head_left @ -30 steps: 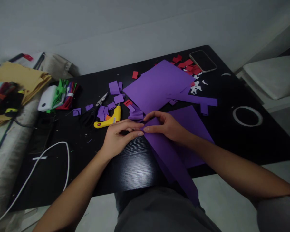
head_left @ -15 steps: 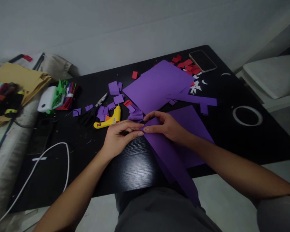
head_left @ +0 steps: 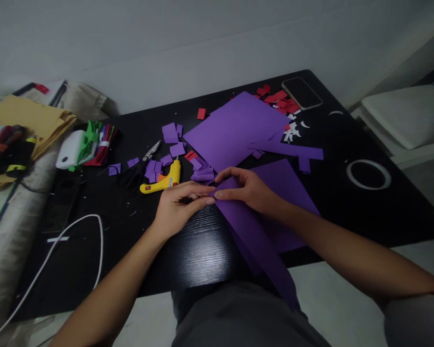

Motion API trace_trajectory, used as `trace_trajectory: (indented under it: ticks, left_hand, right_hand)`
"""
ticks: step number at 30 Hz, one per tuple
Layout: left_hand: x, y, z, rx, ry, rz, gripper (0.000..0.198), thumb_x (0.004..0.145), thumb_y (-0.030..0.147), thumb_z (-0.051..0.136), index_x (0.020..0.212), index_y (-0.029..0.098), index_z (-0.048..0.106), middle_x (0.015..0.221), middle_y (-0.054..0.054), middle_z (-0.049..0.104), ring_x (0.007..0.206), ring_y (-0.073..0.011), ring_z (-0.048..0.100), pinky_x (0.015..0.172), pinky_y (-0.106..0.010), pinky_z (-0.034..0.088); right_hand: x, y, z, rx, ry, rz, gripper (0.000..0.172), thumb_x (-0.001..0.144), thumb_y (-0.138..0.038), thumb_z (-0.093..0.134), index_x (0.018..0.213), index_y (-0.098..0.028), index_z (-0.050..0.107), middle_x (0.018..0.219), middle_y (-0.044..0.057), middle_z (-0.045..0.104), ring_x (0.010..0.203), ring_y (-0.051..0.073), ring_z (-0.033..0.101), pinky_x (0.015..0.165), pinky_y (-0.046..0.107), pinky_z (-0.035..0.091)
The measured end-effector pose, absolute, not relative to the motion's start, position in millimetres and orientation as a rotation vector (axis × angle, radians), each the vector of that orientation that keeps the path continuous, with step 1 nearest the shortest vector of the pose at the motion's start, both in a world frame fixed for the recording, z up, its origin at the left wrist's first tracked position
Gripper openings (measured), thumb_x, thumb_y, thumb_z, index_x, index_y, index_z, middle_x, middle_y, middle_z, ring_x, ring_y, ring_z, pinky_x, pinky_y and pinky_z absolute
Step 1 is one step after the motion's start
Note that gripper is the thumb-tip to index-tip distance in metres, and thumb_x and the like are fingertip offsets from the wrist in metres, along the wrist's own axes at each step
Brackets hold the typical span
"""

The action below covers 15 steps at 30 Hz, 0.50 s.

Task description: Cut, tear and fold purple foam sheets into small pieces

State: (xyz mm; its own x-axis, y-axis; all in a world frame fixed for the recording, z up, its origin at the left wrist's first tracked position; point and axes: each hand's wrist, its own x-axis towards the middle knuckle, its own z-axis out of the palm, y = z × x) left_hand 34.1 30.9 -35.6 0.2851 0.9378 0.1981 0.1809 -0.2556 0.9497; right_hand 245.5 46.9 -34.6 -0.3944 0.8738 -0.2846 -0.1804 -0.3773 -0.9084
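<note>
A long purple paper strip runs from my fingers down past the table's front edge towards my lap. My right hand pinches its upper end between thumb and fingers. Right beside it, my left hand is closed with thumb and forefinger pressed on the tip of the same strip. The exact fold between the fingertips is hidden. Under my right forearm lies a purple sheet. Just beyond my left hand is a yellow glue gun, with small purple paper pieces next to it.
Scissors lie behind the glue gun. A large purple sheet, red scraps and a phone are at the back right. A white ring sits at right. A white cable loops at left, near bundled pipe cleaners.
Almost nothing differs. Both hands keep the same pinch on the purple strip, and the view has shifted very slightly.
</note>
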Motion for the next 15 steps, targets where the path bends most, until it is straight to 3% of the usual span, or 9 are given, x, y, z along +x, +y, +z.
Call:
trace_trajectory:
  ticks: [11,15]
  left_hand:
    - [32.6,32.2,-35.2,1.681,1.045,1.035,0.021,0.079,0.023,0.088,0.1,0.022,0.084,0.087,-0.003,0.079,0.07,-0.0105,0.067,0.066,-0.021,0.055]
    - [28.3,35.3,-32.0,1.631,0.998,0.981,0.03,0.081,0.025,0.086,0.111,0.021,0.08,0.088,-0.003,0.079,0.075,-0.0122,0.07,0.071,-0.022,0.058]
  right_hand:
    - [245.9,47.1,-32.7,-1.082,-1.111,1.831,0.034,0.062,-0.024,0.09,0.09,-0.021,0.07,0.081,-0.004,0.069,0.074,0.014,0.062,0.073,0.029,0.051]
    - [245.9,47.5,-33.0,-1.096,-1.131,1.81,0.034,0.062,-0.026,0.09,0.09,-0.021,0.07,0.085,-0.003,0.07,0.078,0.015,0.063,0.075,0.029,0.051]
